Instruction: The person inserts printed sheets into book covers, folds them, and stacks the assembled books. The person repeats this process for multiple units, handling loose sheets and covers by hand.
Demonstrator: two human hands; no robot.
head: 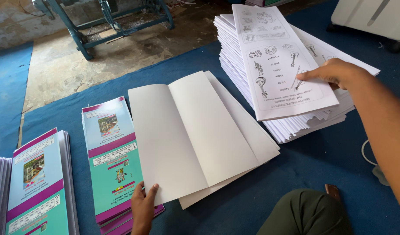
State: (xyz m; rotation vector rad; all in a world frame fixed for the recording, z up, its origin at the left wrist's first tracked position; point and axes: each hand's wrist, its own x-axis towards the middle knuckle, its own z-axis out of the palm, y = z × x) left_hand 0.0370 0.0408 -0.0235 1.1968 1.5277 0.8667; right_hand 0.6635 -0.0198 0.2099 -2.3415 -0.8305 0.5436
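Left hand [143, 204] pinches near edge of blank folded sheets [195, 135] on blue mat [295, 174]; right hand [332, 73] grips printed sheet [280, 65] atop paper stack [304, 117] just beyond; covers [113, 156] left of blanks

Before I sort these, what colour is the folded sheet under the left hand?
Plain white, unprinted folded sheet; head view.
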